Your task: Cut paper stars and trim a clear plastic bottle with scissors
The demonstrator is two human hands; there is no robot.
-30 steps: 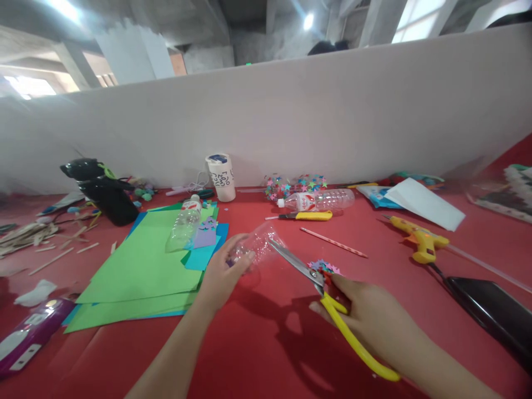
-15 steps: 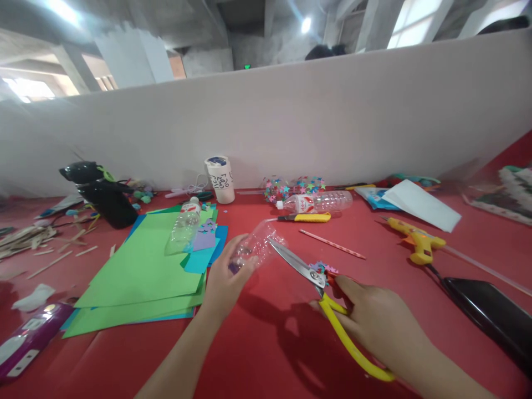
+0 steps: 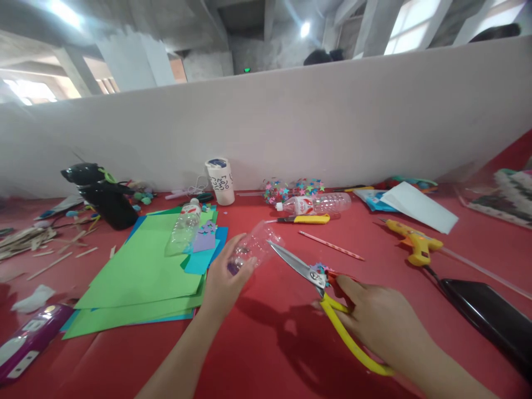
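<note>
My left hand [image 3: 228, 275] is wrapped round a clear plastic bottle piece [image 3: 260, 243], holding it tilted above the red table. In my right hand [image 3: 369, 316] is a pair of scissors [image 3: 316, 277] with one yellow handle and one red handle. The blades look closed, and their tip is at the right side of the plastic piece; I cannot tell whether they touch. Small star-shaped pieces [image 3: 319, 268] lie behind the scissors. A yellow utility knife [image 3: 311, 219] and a striped straw [image 3: 331, 245] rest beyond my hands.
Green paper sheets [image 3: 145, 271] with a clear bottle [image 3: 184, 226] lie left. At the back are a white cup [image 3: 220, 182], a lying bottle [image 3: 320, 204] and star-covered plastic [image 3: 276, 190]. Right stand a yellow glue gun [image 3: 415, 241] and a black case [image 3: 486, 310]. A black flask [image 3: 108, 199] leans left.
Almost nothing differs. The view has shifted very slightly, and both hands keep their hold on the plastic piece and the scissors.
</note>
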